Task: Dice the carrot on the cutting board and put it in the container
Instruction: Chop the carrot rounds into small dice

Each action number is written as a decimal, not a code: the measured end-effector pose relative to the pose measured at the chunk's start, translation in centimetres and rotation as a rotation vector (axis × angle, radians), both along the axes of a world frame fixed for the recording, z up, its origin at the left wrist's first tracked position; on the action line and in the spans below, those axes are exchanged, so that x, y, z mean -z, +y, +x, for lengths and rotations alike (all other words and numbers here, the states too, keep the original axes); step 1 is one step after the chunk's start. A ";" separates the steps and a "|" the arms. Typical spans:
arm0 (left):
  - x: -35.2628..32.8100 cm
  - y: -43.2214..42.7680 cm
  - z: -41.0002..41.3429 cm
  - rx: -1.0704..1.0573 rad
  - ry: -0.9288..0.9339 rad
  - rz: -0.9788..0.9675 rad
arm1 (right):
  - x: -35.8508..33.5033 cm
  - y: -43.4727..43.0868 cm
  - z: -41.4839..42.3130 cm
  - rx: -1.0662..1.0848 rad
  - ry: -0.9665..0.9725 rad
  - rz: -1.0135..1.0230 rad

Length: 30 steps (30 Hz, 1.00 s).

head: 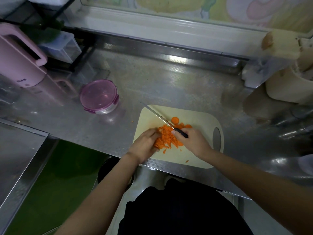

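Gripping the knife handle in curled right hand fingers, bracing the chopped carrot on the cutting board with bent left hand fingers, well apart from the lidded container on the counter.

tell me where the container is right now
In the head view the closed container sits on the steel counter, left of and beyond the cutting board, just right of the pink kettle.
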State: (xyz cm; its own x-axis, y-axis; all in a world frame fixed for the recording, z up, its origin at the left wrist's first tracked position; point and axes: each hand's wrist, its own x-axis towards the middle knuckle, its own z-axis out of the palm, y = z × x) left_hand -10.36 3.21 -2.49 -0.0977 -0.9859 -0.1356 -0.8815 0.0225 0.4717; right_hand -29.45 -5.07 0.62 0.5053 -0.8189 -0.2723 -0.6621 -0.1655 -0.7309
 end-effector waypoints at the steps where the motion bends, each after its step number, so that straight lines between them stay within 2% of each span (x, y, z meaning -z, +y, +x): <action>1: 0.0 0.1 0.0 -0.001 -0.001 -0.007 | 0.0 0.0 0.0 0.003 0.001 0.001; 14: 0.1 1.5 -2.5 -0.282 -0.022 0.023 | -0.2 0.1 0.0 0.002 -0.009 0.018; 18: 0.3 2.1 -3.6 -0.272 -0.123 0.083 | -0.1 0.1 0.2 0.012 -0.013 0.025; 25: 0.9 1.8 -4.4 -0.406 -0.143 -0.076 | 0.1 0.7 0.7 0.039 -0.013 0.035; 30: 0.9 1.5 -3.9 -0.451 -0.096 -0.046 | 0.2 1.3 0.7 0.038 -0.037 0.049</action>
State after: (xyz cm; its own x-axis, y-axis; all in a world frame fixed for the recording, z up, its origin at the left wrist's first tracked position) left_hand -14.26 4.70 -3.35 0.3531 -0.9323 -0.0786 -0.8478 -0.3544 0.3945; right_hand -28.73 -3.77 0.44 0.4844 -0.8239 -0.2944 -0.6397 -0.1040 -0.7616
